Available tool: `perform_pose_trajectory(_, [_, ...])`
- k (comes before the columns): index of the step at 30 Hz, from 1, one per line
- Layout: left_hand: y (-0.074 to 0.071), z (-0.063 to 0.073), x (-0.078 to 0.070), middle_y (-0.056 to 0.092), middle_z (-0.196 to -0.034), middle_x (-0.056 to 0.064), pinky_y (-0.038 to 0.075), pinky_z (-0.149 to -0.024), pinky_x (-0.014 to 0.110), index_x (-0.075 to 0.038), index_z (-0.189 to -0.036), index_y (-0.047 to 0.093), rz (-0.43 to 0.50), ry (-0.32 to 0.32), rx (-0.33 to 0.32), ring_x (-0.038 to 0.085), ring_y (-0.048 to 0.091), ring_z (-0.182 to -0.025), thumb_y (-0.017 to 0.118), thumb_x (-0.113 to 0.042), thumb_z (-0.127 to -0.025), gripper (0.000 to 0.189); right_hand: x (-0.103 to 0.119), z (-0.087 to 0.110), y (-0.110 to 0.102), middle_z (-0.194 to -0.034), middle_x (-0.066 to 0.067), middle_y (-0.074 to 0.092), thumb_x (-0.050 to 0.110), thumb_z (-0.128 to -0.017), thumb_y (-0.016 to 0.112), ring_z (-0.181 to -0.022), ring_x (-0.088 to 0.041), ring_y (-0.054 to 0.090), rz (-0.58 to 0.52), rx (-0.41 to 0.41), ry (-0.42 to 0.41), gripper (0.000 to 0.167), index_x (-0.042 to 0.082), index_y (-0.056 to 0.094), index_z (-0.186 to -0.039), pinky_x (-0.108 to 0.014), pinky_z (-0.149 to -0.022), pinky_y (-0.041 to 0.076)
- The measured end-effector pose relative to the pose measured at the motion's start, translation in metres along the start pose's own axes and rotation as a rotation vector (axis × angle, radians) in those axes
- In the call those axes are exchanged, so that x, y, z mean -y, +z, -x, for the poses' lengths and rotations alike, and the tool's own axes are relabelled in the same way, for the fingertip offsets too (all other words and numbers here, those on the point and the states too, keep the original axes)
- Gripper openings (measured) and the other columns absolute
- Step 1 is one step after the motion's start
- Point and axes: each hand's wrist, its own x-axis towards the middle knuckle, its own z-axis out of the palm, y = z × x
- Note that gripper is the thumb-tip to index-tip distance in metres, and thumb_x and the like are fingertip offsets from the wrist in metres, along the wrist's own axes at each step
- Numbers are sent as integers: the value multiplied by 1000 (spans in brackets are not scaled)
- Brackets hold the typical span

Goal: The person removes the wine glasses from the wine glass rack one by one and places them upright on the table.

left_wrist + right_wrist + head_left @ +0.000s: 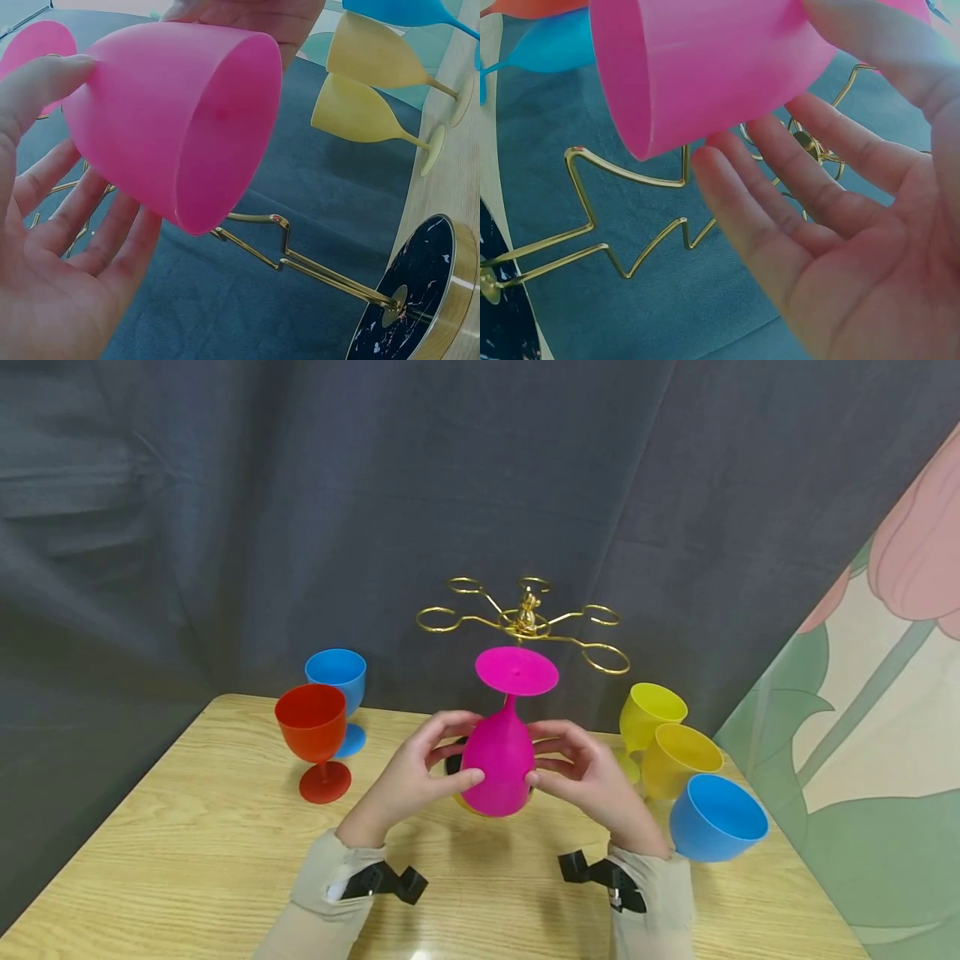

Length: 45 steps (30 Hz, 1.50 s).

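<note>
A magenta plastic goblet (498,764) is held upside down in the air, its round foot (517,671) upward and its mouth downward. My left hand (420,768) grips the bowl from the left, with the thumb on the near side. From the right, my right hand (588,772) holds the same bowl between thumb and fingers. Behind the goblet stands a gold wire rack (527,625) with several rings around a small gold figure. Its dark, speckled round base (405,300) shows in the left wrist view; the goblet mostly hides it in the head view.
On the left of the wooden table (187,827) stand a red goblet (311,727) and a blue goblet (337,672). To the right are a yellow goblet (645,718), an orange-yellow goblet (678,764) and another blue goblet (708,831), close to the right forearm. A dark curtain (450,485) hangs behind.
</note>
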Motion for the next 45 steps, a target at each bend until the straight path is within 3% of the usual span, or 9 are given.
perform_pose_trajectory(14, [2,0,1,54,-141,9,47,-108,46,-7,-141,51,43,4,-13,30,49,-131,78,-9,-88,59,-3,-1,2,-124,-9,64,0,-86,78,-108,-24,65,5,-25,-23,48,-1,59,-130,-33,-90,58])
perform_pose_trajectory(20, [3,-1,0,54,-142,10,48,-106,34,-6,-141,51,68,6,-28,30,50,-131,78,-17,-90,59,0,0,2,-122,-9,64,-1,-87,76,-106,-23,66,-15,-37,-31,45,-4,59,-129,-34,-88,59])
perform_pose_trajectory(35, [10,-2,-2,54,-141,14,50,-104,30,-2,-141,52,160,29,-87,31,51,-127,77,-31,-91,63,3,-2,5,-121,-7,65,-1,-90,74,-103,-22,65,-9,-99,10,41,-4,59,-128,-32,-86,60])
perform_pose_trajectory(45, [16,-2,-3,53,-142,14,50,-105,34,-1,-142,51,190,2,-165,29,53,-127,74,-19,-94,56,1,-5,11,-118,-2,68,1,-92,72,-103,-22,65,-23,-168,28,39,-3,61,-130,-31,-86,58])
